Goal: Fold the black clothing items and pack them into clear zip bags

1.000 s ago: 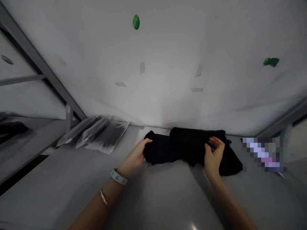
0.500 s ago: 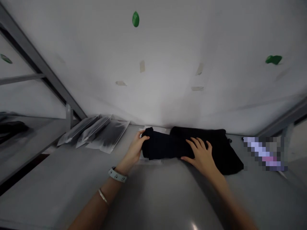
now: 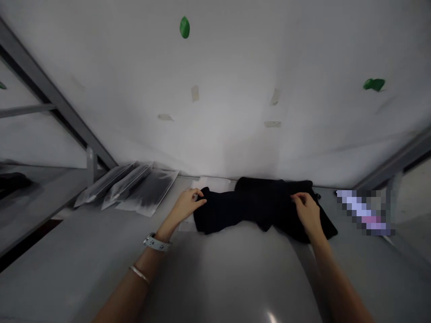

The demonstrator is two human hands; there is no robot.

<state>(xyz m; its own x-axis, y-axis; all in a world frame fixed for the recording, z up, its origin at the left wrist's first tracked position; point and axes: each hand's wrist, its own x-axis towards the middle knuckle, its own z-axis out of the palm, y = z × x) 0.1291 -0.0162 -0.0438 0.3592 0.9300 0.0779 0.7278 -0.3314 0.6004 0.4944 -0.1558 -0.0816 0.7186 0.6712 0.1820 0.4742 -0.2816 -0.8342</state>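
Observation:
A dark navy garment (image 3: 222,211) lies stretched sideways over the table, its right part overlapping a black folded cloth (image 3: 316,211). At its left end my left hand (image 3: 186,204) pinches the upper corner between thumb and fingers. My right hand (image 3: 308,213) is closed in a pinch at the garment's upper right, above the black cloth. Where navy ends and black begins is hard to make out. Under the left end, a white sheet or bag (image 3: 212,183) peeks out.
Several clear bags with dark contents (image 3: 148,190) lean at the left against the white wall (image 3: 222,89). On the right a blurred-out purple and white item (image 3: 363,213) lies on the grey table (image 3: 229,278). Metal frame posts (image 3: 57,103) flank both sides.
My right hand has gone from lying spread on the cloth to pinching farther right. The navy garment is now longer and flatter. My left hand shifted slightly left.

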